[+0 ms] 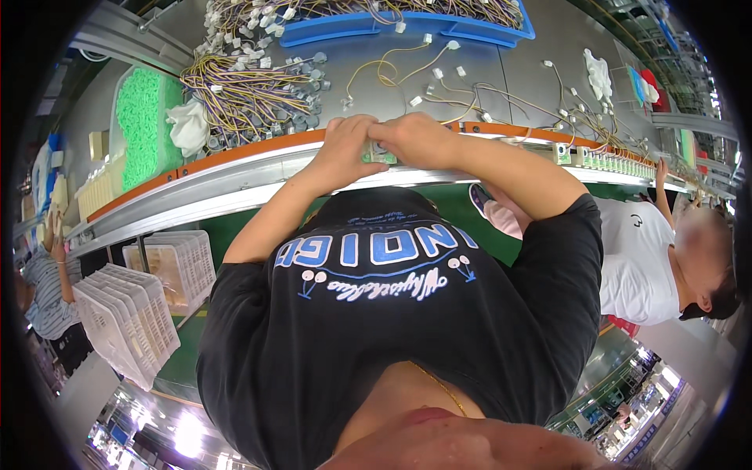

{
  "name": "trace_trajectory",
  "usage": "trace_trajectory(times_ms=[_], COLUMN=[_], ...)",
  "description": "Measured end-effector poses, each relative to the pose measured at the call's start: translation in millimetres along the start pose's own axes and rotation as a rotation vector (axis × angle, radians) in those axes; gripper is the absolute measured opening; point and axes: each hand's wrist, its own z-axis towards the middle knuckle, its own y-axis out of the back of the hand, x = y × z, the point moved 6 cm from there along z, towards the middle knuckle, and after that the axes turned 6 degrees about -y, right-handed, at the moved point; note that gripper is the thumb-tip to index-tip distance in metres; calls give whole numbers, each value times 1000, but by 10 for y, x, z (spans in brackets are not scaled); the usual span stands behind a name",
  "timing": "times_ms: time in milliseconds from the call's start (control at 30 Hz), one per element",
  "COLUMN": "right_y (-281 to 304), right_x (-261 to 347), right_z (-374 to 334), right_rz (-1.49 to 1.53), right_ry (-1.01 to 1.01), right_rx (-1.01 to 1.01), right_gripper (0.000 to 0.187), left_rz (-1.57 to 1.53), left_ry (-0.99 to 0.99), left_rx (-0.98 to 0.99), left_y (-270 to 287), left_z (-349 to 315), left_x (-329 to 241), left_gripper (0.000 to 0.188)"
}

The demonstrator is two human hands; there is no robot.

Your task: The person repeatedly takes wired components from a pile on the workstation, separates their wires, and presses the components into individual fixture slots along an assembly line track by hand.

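Both hands meet at the front rail of the bench. My left hand [343,151] is closed, its thumb against a small green-and-white part [381,157] that looks like a circuit board in a housing. My right hand [419,139] is closed too, its fingertips bent down onto the top of the same part. The fingers cover much of it. Just beyond them, thin yellow and dark wires with white plugs lie loose on the metal bench. At the left lies a thick bundle of such wire leads [243,90], with grey round ends.
A blue tray [407,28] full of wire leads stands at the back. Green foam [145,117] and a crumpled white cloth [190,128] sit left. Similar small parts [615,162] line the rail rightward. White crates [129,321] stand below left; a person in white [638,258] is at right.
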Motion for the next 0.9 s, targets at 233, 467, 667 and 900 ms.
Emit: trace_trajectory(times_ms=[233,467,667,900], right_y=[-76,-68,-82,-114], right_x=[27,72,100,133], right_z=[-15,-55,-101,-56], right_rz=[-222,-221,-186,-154], right_ry=[208,36,4,14], right_rx=[-47,-244,-238,-238], right_gripper=[25,26,26,23], left_rz=[-27,-35,1,-45], left_ry=[19,15,-33,9], left_rx=[27,16,-34,-50], left_y=[-21,-30,-37,-25], left_z=[0,-12,-31,-16], left_x=[8,28,2,27], left_gripper=[50,54,57,51])
